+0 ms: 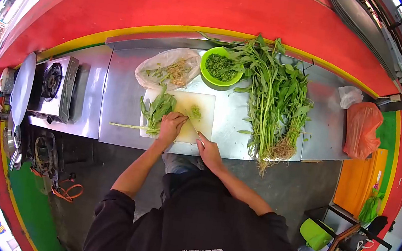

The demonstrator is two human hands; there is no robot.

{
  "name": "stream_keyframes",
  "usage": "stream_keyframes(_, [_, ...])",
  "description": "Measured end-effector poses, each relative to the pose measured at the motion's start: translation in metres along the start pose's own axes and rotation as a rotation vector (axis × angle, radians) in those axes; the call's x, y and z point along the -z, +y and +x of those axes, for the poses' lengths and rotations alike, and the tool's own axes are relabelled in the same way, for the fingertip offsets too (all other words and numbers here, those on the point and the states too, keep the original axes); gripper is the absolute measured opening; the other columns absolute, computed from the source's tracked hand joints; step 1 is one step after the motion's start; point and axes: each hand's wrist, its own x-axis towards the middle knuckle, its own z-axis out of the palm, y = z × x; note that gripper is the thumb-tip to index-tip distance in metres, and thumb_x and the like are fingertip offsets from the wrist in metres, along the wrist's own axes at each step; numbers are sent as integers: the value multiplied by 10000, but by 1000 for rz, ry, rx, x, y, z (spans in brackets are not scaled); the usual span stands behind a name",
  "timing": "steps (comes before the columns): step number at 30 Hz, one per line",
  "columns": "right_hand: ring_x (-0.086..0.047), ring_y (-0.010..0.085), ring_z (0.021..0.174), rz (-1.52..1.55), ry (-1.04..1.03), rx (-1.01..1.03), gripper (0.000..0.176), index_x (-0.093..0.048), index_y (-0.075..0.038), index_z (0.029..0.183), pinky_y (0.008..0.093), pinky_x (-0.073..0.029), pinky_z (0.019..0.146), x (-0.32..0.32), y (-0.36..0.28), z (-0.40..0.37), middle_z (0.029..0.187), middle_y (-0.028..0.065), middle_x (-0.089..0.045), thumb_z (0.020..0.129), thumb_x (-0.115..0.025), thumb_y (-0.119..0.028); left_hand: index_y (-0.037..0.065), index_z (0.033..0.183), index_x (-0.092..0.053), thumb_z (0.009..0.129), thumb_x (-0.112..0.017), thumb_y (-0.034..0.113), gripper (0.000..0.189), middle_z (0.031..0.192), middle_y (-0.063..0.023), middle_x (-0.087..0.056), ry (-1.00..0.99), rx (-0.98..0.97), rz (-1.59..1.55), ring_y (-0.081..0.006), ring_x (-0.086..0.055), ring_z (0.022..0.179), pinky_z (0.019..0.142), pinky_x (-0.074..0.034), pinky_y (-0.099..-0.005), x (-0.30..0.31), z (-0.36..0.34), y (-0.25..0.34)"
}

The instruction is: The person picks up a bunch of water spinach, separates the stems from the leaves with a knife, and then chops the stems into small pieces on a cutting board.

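Note:
My left hand (172, 125) is closed over the stems of a bunch of leafy greens (156, 110), pressing them on the white cutting board (207, 105). The leaves spread out to the left, and a stalk sticks out past the board's left edge. In my right hand (209, 153) is the handle of a knife (194, 126). Its blade slants up and left, with the tip near my left fingers. A small heap of chopped greens (195, 111) lies on the board just beyond the blade.
Behind the board are a clear plastic bag (147, 71) with root trimmings and a green bowl (205, 76) of chopped greens. A large pile of leafy stalks (272, 99) lies to the right. A gas stove (67, 90) stands at left, a red plastic bag (362, 130) at far right.

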Motion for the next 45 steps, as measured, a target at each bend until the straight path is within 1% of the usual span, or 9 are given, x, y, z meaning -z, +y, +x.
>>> stream_keyframes(2, [-655,489,707,22,24,55,379,-625,-38,1326,535,-516,640,-4,0,5,727,294,-646,995,-632,-223,109,1019,-781,899,-716,127,137,955,-28,-701,10,-2,3,-243,-641,905,780,-441,-395,1,-2,1])
stream_keyframes(3, [-655,489,707,23,24,56,379,-625,-38,1326,535,-516,640,-5,1,5,727,294,-646,995,-632,-223,109,1019,-781,899,-716,127,137,955,-28,-701,11,-3,5,-243,-641,905,780,-441,-395,0,-2,1])
stream_keyframes(5, [-671,451,679,12,62,59,378,-630,-27,1336,476,-505,622,-6,-1,2,778,321,-637,998,-636,-195,80,1007,-770,894,-726,105,124,956,-50,-703,22,-21,-10,-257,-647,895,785,-459,-406,-2,-2,-1])
stream_keyframes(8, [-672,455,692,72,5,5,380,-628,-34,1344,477,-508,631,0,-2,-6,774,320,-637,998,-635,-193,74,1008,-766,888,-728,88,127,956,-52,-701,24,-17,-38,-261,-647,898,797,-463,-406,-4,-2,-4])
stream_keyframes(15, [-667,451,682,32,30,37,374,-635,-34,1338,471,-502,620,-3,-1,3,767,315,-637,999,-635,-192,101,1031,-772,897,-715,115,146,962,-30,-694,-3,-6,-15,-246,-635,910,789,-444,-401,-2,-3,0])
stream_keyframes(17, [-657,465,683,35,37,48,379,-632,-41,1324,531,-501,619,-5,-2,5,714,286,-637,993,-634,-226,110,1039,-774,899,-713,118,153,971,-21,-690,18,-5,25,-242,-632,921,791,-442,-400,-1,-4,1])
stream_keyframes(36, [-646,470,663,47,58,70,381,-627,-24,1328,533,-497,625,3,-1,-12,689,282,-627,1008,-603,-228,101,1026,-775,897,-726,116,139,987,-30,-706,-14,24,45,-248,-647,942,785,-444,-415,-2,2,-2])
stream_keyframes(38, [-650,474,679,50,4,7,378,-630,-29,1328,539,-501,635,5,2,-12,708,284,-636,1008,-599,-230,101,1034,-775,901,-722,122,144,993,-33,-708,-14,30,32,-249,-648,941,788,-440,-413,-2,3,0])
stream_keyframes(45, [-660,478,715,26,36,37,374,-635,-28,1315,551,-511,663,-1,4,-1,747,284,-651,1009,-592,-238,97,1042,-773,901,-720,108,152,999,-40,-710,-27,25,33,-258,-645,940,800,-443,-409,-2,1,2])
